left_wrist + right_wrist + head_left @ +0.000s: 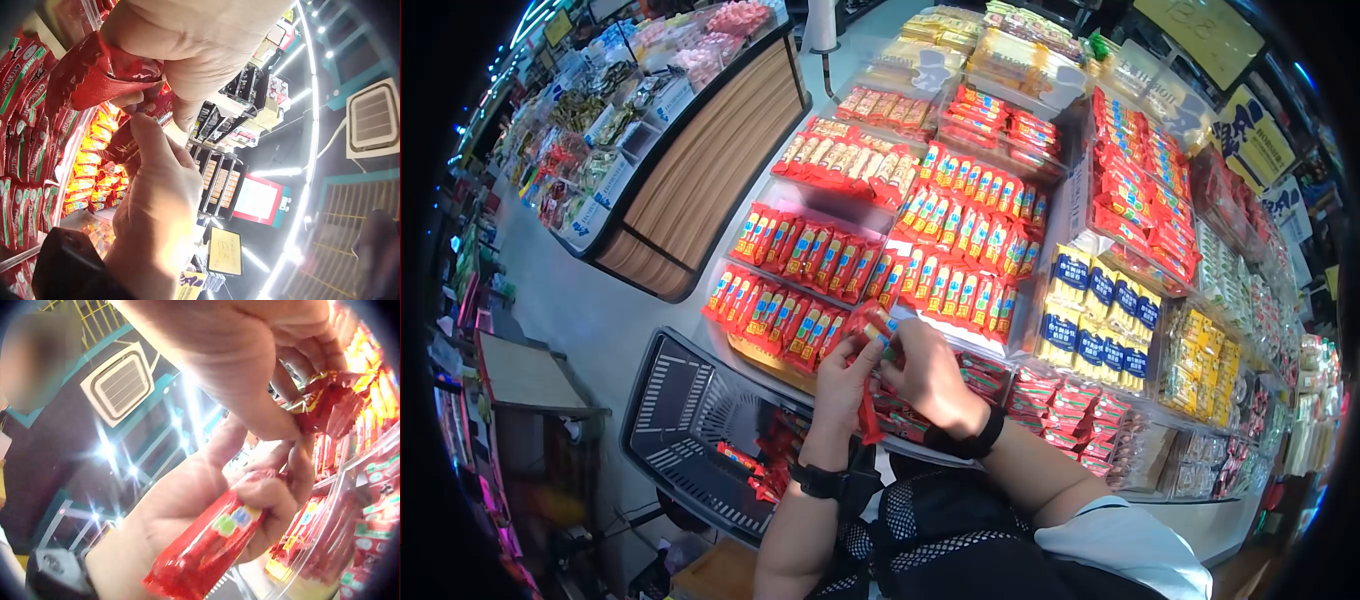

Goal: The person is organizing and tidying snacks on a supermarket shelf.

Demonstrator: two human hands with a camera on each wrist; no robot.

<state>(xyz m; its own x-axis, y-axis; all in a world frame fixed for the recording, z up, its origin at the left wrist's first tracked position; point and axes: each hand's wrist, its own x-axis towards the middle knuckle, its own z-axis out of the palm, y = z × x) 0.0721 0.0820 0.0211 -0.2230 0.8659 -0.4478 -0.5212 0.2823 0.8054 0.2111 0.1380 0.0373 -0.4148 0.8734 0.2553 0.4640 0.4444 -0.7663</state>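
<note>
Both hands are close together over the front of a sweets display. My left hand (840, 388) grips a red-wrapped snack packet (209, 547), its glossy wrapper crossing the palm in the right wrist view. Beside it, my right hand (937, 378) pinches a second red packet (334, 411), crinkled and partly hidden by the fingers. In the left wrist view the two hands meet fingertip to fingertip, and the left-hand packet (94, 78) sticks out beyond the thumb. Below the left forearm, a dark grey shopping basket (685, 400) holds several red packets (778, 450).
Tiered bins of red packets (805, 250) rise in front. Blue-and-white packets (1100, 310) and yellow packets (1203, 360) stand to the right. A wood-panelled display counter (700, 170) is at the back left, with grey floor (600, 290) before it.
</note>
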